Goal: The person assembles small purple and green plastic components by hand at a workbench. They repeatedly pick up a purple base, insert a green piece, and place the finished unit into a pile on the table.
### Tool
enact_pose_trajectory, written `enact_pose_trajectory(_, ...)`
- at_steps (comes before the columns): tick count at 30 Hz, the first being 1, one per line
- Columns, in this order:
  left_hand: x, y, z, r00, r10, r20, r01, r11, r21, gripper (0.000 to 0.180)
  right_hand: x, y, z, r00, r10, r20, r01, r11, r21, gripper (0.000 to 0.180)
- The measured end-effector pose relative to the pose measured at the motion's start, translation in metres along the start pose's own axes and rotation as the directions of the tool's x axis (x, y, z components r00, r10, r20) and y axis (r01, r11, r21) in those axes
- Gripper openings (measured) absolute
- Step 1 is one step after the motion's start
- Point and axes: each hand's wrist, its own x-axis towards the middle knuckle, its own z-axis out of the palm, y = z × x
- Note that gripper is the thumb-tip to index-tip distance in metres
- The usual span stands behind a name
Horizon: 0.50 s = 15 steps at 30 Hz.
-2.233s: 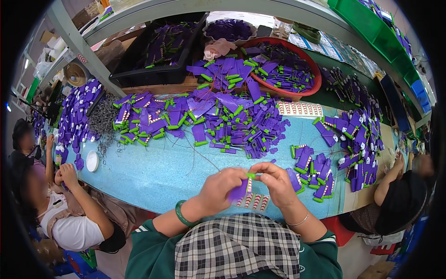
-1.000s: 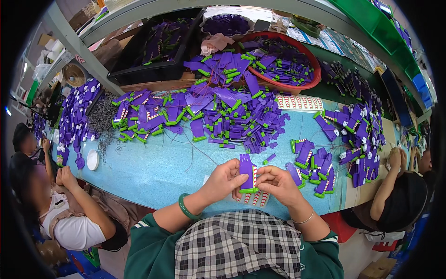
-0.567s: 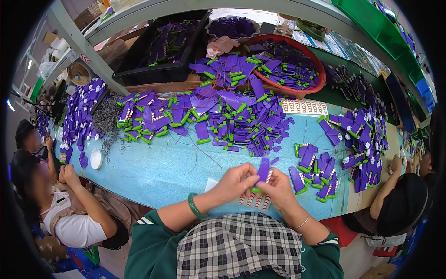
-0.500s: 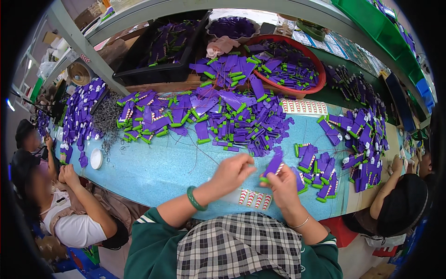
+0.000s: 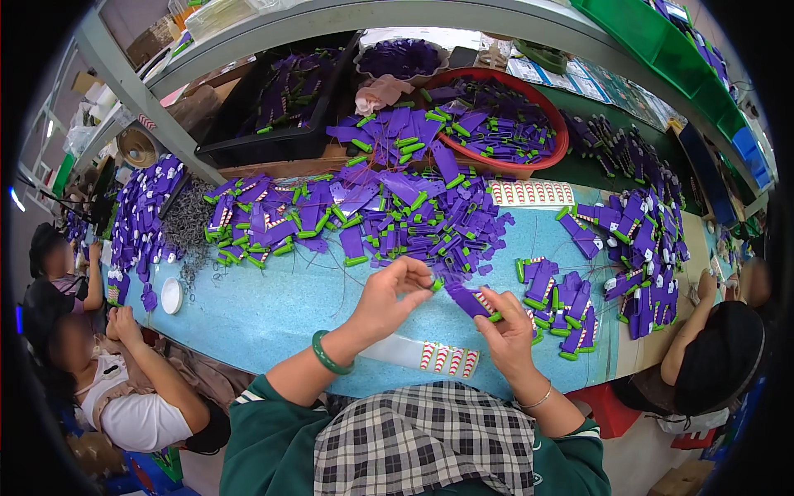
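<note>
A flat purple plastic piece (image 5: 465, 299) with a green end and a red-and-white striped sticker is pinched between the thumb and fingers of my right hand (image 5: 509, 335), above the near side of the table. Close to its other end, my left hand (image 5: 392, 296), with a green bangle at the wrist, has its thumb and forefinger closed on the green end of another purple piece (image 5: 436, 285), which is smeared by motion. Under my hands lies a backing strip (image 5: 447, 360) of striped stickers. Just beyond is a large heap of purple-and-green pieces (image 5: 422, 223).
More stickered pieces (image 5: 571, 302) lie at the right. Behind the heap stand a red basin (image 5: 566, 136) and a black tray (image 5: 248, 153). A small white dish (image 5: 171, 295) sits at the left. A metal shelf bar (image 5: 273, 37) crosses overhead. Other people work on both sides.
My left hand has moved a little left and now has a green end at its fingertips. My right hand has tilted its striped piece toward the left hand. The view has shifted slightly.
</note>
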Motion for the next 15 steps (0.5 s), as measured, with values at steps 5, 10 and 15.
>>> enact_pose_trajectory(5,-0.029,-0.009,0.010,0.973,-0.225,0.057,0.218,0.806,-0.551,0.021,0.001,-0.017,0.014,0.984,-0.180,0.004,0.178,0.972,-0.156,0.047)
enact_pose_trajectory(10,-0.034,-0.009,0.012,0.978,-0.209,-0.007,0.165,0.789,-0.592,0.021,-0.003,-0.009,0.016,0.969,-0.246,0.021,0.246,0.956,-0.160,0.047)
enact_pose_trajectory(15,-0.035,-0.013,0.007,0.975,-0.216,0.056,0.215,0.843,-0.492,0.019,0.003,-0.023,-0.001,0.970,-0.103,0.219,0.156,0.958,-0.241,0.043)
